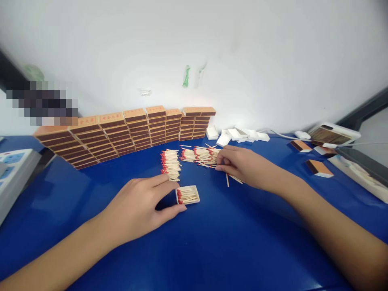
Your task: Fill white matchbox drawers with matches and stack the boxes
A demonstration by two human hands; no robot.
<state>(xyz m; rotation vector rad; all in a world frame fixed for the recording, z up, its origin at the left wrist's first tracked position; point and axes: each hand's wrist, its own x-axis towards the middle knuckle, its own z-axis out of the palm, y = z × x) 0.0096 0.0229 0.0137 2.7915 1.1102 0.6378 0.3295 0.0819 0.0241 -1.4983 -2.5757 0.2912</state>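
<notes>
**Matches on the blue table**

Stacked matchboxes (121, 133) lined the wall at back left. My left hand (142, 206) lay half-curled, thumb and forefinger clasping the match tray (188, 195), which sat part-filled on the table (230, 246). Just beyond it, loose matches (194, 157) lay in two heaps. My right hand (242, 163) pinched a few at their right edge. Empty trays (242, 134) sat behind.

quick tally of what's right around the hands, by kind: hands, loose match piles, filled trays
hands: 2 (left hand, right hand)
loose match piles: 2
tray of matches: 1
total: 5
</notes>
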